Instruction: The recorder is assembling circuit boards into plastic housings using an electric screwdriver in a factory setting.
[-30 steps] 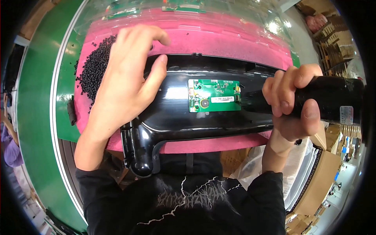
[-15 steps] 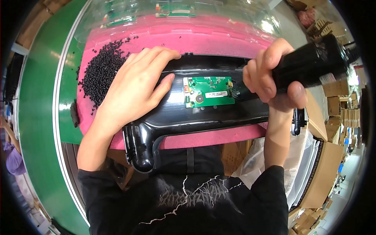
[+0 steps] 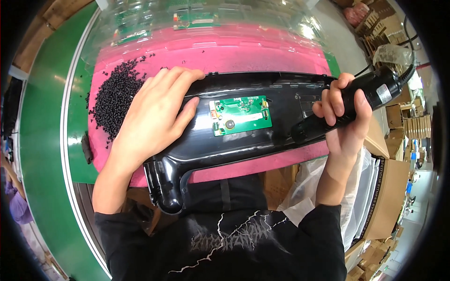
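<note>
A long black plastic housing (image 3: 197, 150) lies with its hollow side up, and a green circuit board (image 3: 248, 110) sits in its middle. My left hand (image 3: 159, 110) holds the housing at its left part, fingers reaching to the far rim and thumb on the inner surface. In my right hand (image 3: 344, 107) is a black corded electric screwdriver (image 3: 370, 91), its fingers wrapped round the body. The tool is tilted, its front end low over the right part of the housing. Its tip cannot be made out.
A heap of small black screws (image 3: 115, 96) lies left of the housing on a pink mat (image 3: 234, 56). Clear plastic trays (image 3: 262, 23) with more green boards stand at the back. A cardboard box (image 3: 386, 196) with plastic sheeting is at the right.
My right hand has turned the screwdriver and brought its front end down toward the housing, right of the board. In the picture, housing and left hand sit slightly lower and further left.
</note>
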Demonstrator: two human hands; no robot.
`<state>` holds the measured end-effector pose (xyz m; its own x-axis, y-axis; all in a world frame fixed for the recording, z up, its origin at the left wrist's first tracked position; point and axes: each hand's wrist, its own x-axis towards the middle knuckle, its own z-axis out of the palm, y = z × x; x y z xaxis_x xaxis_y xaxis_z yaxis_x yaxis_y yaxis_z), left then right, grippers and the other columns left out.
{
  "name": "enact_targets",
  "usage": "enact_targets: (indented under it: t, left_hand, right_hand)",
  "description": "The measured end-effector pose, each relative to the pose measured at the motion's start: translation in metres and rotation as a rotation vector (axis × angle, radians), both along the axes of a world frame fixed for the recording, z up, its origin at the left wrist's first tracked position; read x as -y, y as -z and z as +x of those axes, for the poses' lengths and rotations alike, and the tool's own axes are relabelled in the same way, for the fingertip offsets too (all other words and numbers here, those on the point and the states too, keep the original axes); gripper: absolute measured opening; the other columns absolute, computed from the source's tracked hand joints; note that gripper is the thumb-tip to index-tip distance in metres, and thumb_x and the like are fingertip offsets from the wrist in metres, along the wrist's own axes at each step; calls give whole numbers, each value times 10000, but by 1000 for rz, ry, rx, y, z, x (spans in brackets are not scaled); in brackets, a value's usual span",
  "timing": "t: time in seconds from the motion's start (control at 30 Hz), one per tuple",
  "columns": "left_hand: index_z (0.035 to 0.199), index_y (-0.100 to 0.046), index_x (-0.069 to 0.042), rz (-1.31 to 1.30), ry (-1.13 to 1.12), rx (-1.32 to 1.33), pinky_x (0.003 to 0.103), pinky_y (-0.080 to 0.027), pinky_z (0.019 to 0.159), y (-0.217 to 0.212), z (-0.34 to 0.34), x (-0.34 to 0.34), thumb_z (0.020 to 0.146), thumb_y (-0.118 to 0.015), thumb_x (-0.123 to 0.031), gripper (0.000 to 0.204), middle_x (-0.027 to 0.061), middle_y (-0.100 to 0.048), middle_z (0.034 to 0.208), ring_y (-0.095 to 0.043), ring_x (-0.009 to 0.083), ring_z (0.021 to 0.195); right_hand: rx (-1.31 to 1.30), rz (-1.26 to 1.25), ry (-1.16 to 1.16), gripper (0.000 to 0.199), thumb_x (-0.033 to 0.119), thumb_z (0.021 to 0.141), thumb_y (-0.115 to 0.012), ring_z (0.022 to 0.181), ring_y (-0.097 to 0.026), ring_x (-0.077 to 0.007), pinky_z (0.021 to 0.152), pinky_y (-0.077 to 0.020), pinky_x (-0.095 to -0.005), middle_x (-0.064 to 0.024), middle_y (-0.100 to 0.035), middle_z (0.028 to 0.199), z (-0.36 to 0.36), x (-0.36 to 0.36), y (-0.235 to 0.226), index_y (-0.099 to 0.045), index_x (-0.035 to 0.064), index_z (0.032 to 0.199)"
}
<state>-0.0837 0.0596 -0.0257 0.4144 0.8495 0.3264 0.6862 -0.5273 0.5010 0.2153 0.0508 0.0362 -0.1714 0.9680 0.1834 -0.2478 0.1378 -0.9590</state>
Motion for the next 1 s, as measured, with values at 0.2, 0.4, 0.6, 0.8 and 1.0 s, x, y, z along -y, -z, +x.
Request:
enact_targets:
  t: [0.2, 0.4, 0.6, 0.8, 1.0]
  left_hand:
    - [1200, -555, 0, 17, 1, 10, 406, -458, 897, -4, -1, 1, 864, -617, -75, 349, 171, -590, 1073, -572, 352, 1041]
    - [946, -625, -6, 48, 31, -52, 417, -504, 751, 0, -4, 1, 824, -677, -116, 173, 146, -572, 880, -598, 340, 865]
    - [802, -607, -17, 54, 82, -175, 425, -503, 648, -2, 6, 5, 825, -679, -157, 160, 126, -567, 787, -613, 327, 793]
    - [987, -686, 35, 257, -27, 131, 354, -484, 712, -34, -8, 50, 664, -636, 108, 335, 159, -571, 844, -584, 297, 771]
    - [1134, -676, -12, 703, -403, 102, 417, -533, 707, -12, -83, 94, 918, -672, -219, 300, 231, -594, 1100, -625, 332, 907]
  right_hand:
    - [-460, -351, 244, 202, 179, 921, -645, 744, -583, -176, 884, -523, -492, -39, -540, 782, 20, -38, -10, -524, 55, 1024]
    - [-340, -320, 317, 299, 103, 906, -620, 1043, -561, -265, 911, -526, -560, -140, -522, 1183, 35, -54, -9, -469, -1, 1142]
    - [169, 170, 476, 515, 99, 934, -560, 1053, -553, -171, 848, -512, -366, -99, -495, 1245, 67, -10, -32, -357, -1, 1397]
    - [555, 481, 1011, 526, 37, 860, -609, 981, -535, -147, 857, -482, -302, -100, -470, 1191, 197, 8, -40, -369, 6, 1327]
    - [1489, 125, 1550, 604, 98, 823, -640, 1094, -557, -319, 957, -444, -436, -213, -496, 1271, 408, 165, 55, -358, -26, 1343]
